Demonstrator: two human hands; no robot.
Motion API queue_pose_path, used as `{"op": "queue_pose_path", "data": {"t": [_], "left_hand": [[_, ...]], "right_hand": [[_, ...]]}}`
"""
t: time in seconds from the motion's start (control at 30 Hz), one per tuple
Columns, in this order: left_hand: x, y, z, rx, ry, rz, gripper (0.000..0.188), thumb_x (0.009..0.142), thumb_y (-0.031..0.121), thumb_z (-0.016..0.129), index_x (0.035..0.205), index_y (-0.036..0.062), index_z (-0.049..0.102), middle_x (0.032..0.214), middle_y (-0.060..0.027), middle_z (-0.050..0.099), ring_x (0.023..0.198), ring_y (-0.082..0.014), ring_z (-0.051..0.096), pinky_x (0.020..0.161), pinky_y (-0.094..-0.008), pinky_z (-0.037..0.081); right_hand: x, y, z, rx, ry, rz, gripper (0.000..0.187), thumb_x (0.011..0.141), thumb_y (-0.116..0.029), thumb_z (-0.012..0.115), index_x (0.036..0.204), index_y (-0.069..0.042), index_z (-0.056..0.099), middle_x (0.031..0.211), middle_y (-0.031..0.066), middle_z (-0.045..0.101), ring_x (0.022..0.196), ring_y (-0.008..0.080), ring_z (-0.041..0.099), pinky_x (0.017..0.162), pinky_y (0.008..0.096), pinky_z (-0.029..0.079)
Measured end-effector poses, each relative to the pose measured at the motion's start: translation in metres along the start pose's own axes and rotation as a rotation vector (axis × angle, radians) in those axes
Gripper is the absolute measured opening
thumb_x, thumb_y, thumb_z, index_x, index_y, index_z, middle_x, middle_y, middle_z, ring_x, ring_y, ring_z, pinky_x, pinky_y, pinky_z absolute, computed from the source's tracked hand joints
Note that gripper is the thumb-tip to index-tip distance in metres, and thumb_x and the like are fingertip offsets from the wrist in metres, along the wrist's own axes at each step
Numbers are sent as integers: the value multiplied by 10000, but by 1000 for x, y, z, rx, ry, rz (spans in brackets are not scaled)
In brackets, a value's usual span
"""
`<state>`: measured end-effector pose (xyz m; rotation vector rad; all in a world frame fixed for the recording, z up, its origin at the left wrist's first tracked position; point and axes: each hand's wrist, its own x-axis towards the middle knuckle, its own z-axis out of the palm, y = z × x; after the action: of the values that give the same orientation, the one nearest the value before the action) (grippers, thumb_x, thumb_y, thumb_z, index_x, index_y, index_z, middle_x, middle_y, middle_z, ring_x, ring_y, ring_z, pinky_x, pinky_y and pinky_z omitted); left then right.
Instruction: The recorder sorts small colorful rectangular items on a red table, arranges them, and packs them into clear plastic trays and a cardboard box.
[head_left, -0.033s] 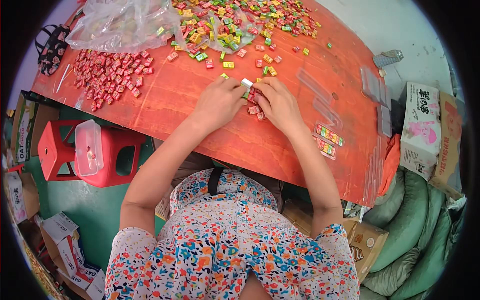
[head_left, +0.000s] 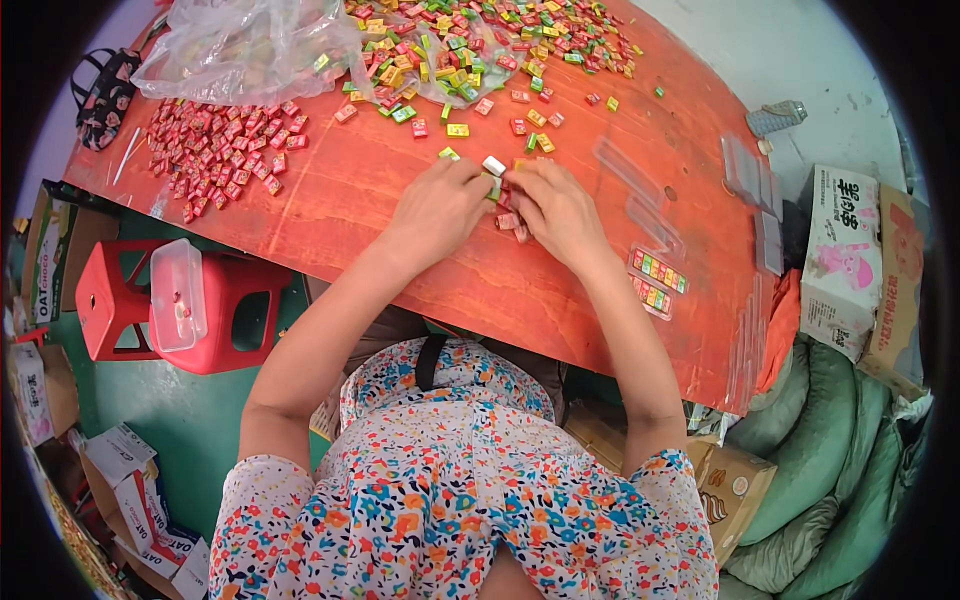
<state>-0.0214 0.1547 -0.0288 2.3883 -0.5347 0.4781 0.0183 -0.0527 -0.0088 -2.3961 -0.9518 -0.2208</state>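
Over the middle of the red table (head_left: 400, 215), my left hand (head_left: 443, 205) has its fingers curled in, the tips closed on a small green wrapped candy pack (head_left: 494, 187). My right hand (head_left: 555, 210) faces it with bent fingers pressed together; whatever its fingertips pinch is hidden. A white block-shaped piece (head_left: 493, 165) shows just beyond and between both sets of fingertips. Several red candy packs (head_left: 509, 220) lie below the fingers, partly covered by the right hand. Yellow and red packs lie loose a little farther off.
A pile of red packs (head_left: 235, 150) is at the left, a mixed-colour heap (head_left: 460, 50) at the back beside a clear plastic bag (head_left: 250, 50). Filled clear trays (head_left: 655, 270) and empty clear cases (head_left: 640, 190) lie to the right. Red stools (head_left: 225, 320) stand at the left.
My fingers have shifted very slightly around the small packs, and the red packs beneath my right hand have moved a little. The rest looks the same.
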Motion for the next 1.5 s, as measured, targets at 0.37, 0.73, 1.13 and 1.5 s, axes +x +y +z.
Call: {"op": "queue_pose_path", "data": {"t": [0.37,0.73,1.13,1.5], "left_hand": [[-31,15,-12,-91,89,-176,275,881,105,681,1137,14,642,998,-159,620,883,-362,637,733,-416,539],[-120,37,-76,-1452,157,-1014,609,1010,524,477,1194,-46,589,1041,-146,630,913,-232,678,786,-354,592],[-278,-85,-24,-1701,1239,-1500,301,1011,298,553,981,-1,566,914,-151,602,840,-290,642,790,-413,586],[-182,-126,-74,-1558,554,-1043,415,1021,434,472,1296,135,558,1278,-88,601,1201,-245,518,1040,-471,357]], "right_hand": [[22,-8,-10,-86,7,16,279,858,-187,692,1111,-78,649,1010,115,670,948,301,646,798,421,507],[32,-89,14,186,-170,-150,231,854,-131,700,1065,-38,683,982,131,692,931,307,660,823,409,491],[-21,-146,49,464,-397,-160,222,840,-80,735,1054,-28,706,981,126,707,870,266,686,761,352,540],[-38,-142,48,468,-334,-145,209,851,-58,717,1055,-20,699,963,123,699,847,255,688,737,334,547]]}}
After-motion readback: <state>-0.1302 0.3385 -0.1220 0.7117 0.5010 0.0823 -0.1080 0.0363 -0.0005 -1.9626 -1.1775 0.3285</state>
